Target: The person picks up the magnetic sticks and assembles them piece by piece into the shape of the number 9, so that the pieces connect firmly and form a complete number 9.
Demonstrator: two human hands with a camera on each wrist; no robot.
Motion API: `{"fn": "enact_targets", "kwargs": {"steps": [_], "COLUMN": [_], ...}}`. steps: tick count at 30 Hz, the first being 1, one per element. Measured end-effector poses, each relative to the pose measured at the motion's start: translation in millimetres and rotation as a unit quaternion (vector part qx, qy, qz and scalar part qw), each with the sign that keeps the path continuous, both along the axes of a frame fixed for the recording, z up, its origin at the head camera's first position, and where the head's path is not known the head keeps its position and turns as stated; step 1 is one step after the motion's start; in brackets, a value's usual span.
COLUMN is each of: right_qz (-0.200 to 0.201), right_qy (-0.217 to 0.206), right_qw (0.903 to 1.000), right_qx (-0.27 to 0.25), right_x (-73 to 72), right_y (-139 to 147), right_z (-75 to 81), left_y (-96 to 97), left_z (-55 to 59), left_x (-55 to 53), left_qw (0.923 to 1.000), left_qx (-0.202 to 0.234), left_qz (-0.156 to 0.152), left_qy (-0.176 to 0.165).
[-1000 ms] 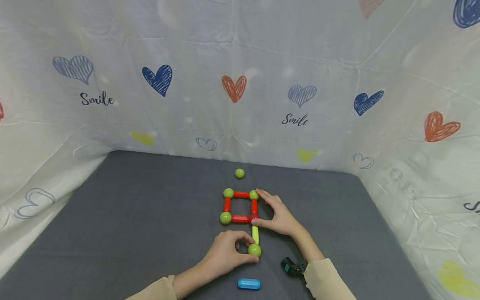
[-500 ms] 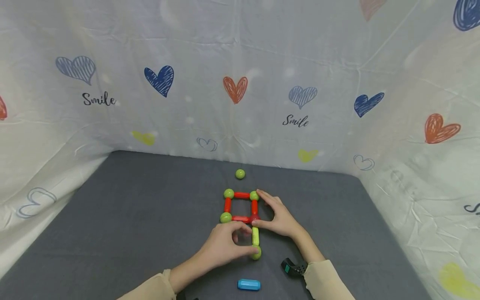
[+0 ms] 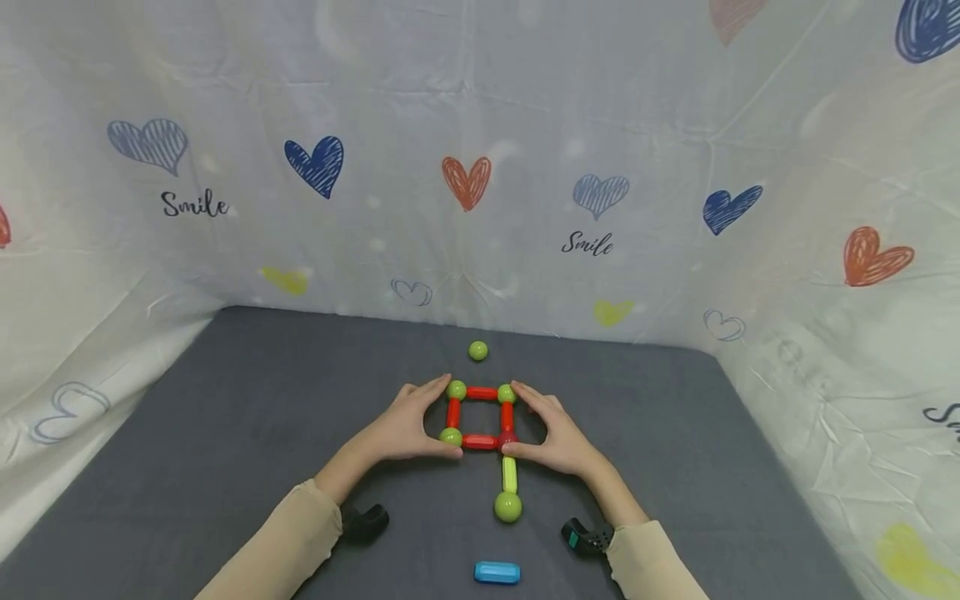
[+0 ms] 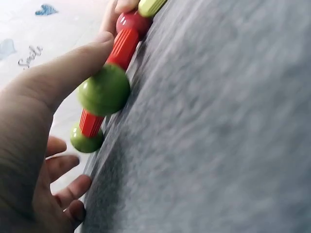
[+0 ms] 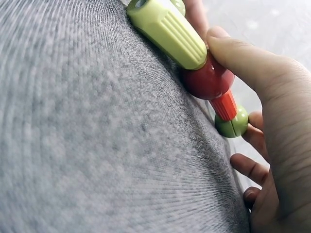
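Observation:
A square of red magnetic rods (image 3: 481, 442) lies flat on the table, with green balls (image 3: 457, 390) at three corners and a red ball (image 5: 210, 80) at the near right one. From the red ball a lime rod (image 3: 510, 475) extends toward the person, with a green ball (image 3: 507, 507) at its near end. My left hand (image 3: 401, 427) grips the square's left side, thumb at the near green ball (image 4: 104, 90) and index fingertip by the far one. On the right side, my right hand (image 3: 558, 437) grips with its thumb on the red ball and index fingertip at the far green ball (image 3: 507, 393).
A loose green ball (image 3: 477, 351) lies beyond the square. Nearer the person is a loose blue rod (image 3: 497, 572). Dark wrist straps (image 3: 365, 525) show at both sleeves. A white curtain (image 3: 375, 208) printed with hearts borders the grey table (image 3: 247, 442).
My left hand has left the near green ball and lime rod, moving up and left to the square's left side. The right hand stays in place on the right side.

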State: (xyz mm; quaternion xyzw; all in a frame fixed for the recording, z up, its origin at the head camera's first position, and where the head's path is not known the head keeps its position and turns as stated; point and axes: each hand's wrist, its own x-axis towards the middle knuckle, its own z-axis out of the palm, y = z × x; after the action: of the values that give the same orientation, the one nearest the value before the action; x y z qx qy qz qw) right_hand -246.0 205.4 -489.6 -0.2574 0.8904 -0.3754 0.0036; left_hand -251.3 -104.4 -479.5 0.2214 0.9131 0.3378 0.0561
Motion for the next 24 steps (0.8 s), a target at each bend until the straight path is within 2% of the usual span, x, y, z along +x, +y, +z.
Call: {"fn": "enact_targets", "kwargs": {"steps": [5, 9, 14, 16, 21, 24], "right_qz": [0.002, -0.038, -0.09, -0.114, -0.163, -0.167], "right_qy": [0.005, 0.012, 0.035, 0.024, -0.042, -0.038], "right_qw": [0.9999, 0.9989, 0.9938, 0.9909, 0.9835, 0.9843], "right_qx": [-0.01, -0.026, -0.054, -0.068, -0.068, -0.045], "right_x": [-0.7, 10.1, 41.3, 57.9, 93.1, 104.8], "right_y": [0, 0, -4, -6, -11, -14], "right_z": [1.3, 11.8, 23.0, 21.2, 10.3, 5.5], "left_y": [-3.5, -3.2, -4.9, -4.6, -4.1, -1.2], "left_z": [-3.2, -4.1, -6.4, -7.7, -8.2, -9.3], "left_x": [-3.1, -2.2, -1.9, -2.0, -2.3, -3.6], "left_qw": [1.0, 1.0, 0.9999, 0.9999, 0.9999, 0.9999], "left_qx": [0.004, 0.005, 0.014, 0.014, 0.012, 0.013], "left_qz": [0.0, 0.001, 0.004, 0.003, 0.008, 0.008], "left_qy": [0.001, 0.003, 0.006, 0.005, 0.004, 0.007]}}
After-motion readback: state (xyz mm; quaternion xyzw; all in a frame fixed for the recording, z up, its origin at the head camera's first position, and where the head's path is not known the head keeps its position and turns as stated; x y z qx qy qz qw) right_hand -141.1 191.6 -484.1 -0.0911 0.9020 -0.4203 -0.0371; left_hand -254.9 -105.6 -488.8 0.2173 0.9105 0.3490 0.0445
